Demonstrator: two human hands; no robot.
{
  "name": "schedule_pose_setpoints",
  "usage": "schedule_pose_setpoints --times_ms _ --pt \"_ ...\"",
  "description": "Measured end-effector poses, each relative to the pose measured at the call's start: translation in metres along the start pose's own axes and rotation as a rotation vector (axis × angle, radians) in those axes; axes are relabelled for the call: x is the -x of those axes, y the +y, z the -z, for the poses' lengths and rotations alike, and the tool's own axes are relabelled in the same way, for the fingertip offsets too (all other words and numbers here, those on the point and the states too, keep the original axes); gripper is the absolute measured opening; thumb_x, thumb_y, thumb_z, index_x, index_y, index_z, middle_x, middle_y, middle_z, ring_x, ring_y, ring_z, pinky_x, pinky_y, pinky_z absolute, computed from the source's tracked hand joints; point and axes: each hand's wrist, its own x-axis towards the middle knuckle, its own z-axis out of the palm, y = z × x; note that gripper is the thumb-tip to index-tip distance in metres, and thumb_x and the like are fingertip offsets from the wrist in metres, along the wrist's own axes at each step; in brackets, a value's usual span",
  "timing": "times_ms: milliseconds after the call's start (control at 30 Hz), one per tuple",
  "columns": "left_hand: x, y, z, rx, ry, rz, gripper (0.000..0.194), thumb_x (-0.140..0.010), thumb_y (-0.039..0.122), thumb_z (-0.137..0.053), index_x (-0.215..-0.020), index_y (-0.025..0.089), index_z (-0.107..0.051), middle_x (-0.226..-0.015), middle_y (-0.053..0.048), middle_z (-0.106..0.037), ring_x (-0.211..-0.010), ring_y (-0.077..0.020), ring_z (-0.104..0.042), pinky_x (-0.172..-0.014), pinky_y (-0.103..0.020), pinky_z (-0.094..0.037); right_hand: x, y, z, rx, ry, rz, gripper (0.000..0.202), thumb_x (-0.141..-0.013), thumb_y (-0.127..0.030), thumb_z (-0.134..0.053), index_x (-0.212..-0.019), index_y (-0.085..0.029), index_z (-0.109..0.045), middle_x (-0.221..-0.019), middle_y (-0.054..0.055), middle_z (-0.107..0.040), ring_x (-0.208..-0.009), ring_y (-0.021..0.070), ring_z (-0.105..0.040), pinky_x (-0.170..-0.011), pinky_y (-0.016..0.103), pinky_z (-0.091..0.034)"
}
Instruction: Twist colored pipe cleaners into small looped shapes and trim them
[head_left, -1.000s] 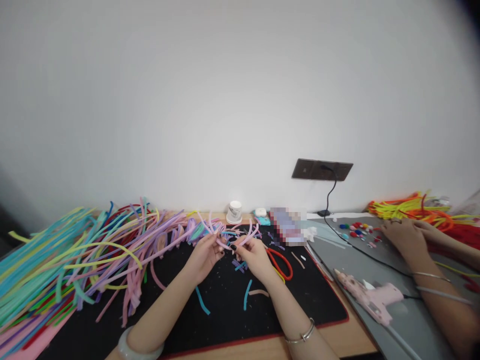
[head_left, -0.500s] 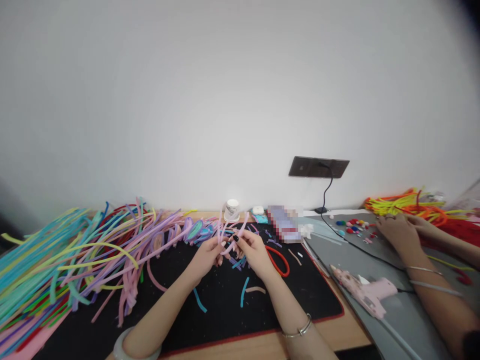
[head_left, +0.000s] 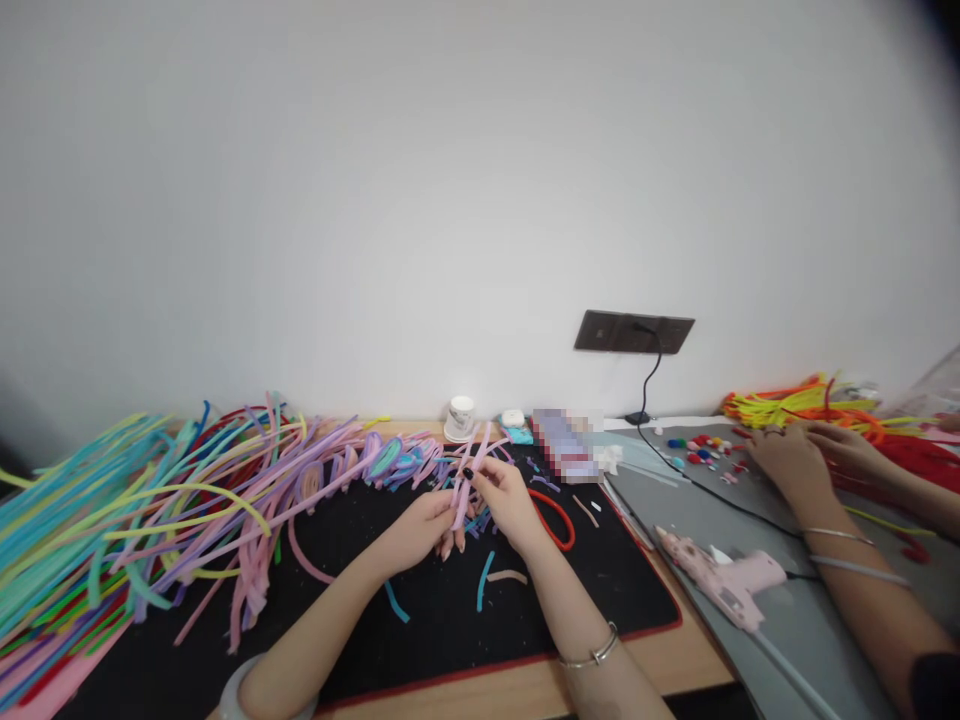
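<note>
Pink pipe cleaners [head_left: 460, 508], at least two strands, stand over the black mat [head_left: 585, 605], long axis tilted toward one o'clock, free tips up. The right hand [head_left: 508, 502] is pinched shut on them midway; the left hand [head_left: 421, 528] closes around their lower part. Two teal pieces [head_left: 485, 580] lie toward six and seven o'clock, one cup [head_left: 460, 418] at twelve, one glue gun [head_left: 720, 580] at four. Half a second ago the strands spread apart; now they run close together.
</note>
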Motion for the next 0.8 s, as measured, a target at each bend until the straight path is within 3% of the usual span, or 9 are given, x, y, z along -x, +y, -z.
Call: schedule_pose_setpoints --times_ms 400,600,800 --pt "0.005 0.004 -0.005 -0.002 -0.099 0.066 0.027 -0.086 0.036 -0.050 -0.095 0.012 -0.057 -0.060 0.000 -0.063 -0.042 -0.0076 -0.050 -0.044 -0.019 -0.035 0.003 -0.005 -0.005 -0.140 0.000 -0.120 0.019 -0.075 -0.032 -0.064 -0.071 -0.014 -0.061 -0.050 -0.006 -0.045 -0.040 0.0051 -0.033 -0.039 0.019 -0.024" --pt "0.007 0.010 -0.008 0.030 -0.154 0.104 0.020 -0.081 0.028 -0.050 -0.093 0.013 -0.055 -0.061 0.000 -0.064 -0.042 -0.0070 -0.049 -0.045 -0.019 -0.034 0.002 -0.004 -0.008 -0.204 0.049 -0.144 0.016 -0.069 -0.026 -0.064 -0.072 -0.017 -0.052 -0.061 -0.002 -0.062 -0.038 0.0052 -0.039 -0.037 0.018 -0.028" --pt "0.008 0.008 -0.009 0.046 -0.179 0.127 0.020 -0.079 0.027 -0.051 -0.093 0.014 -0.054 -0.059 0.002 -0.061 -0.045 -0.0087 -0.051 -0.045 -0.019 -0.037 0.003 -0.008 -0.010 -0.217 0.118 -0.184 0.019 -0.069 -0.021 -0.059 -0.075 -0.020 -0.040 -0.057 -0.003 -0.062 -0.036 0.0051 -0.036 -0.035 0.016 -0.026"
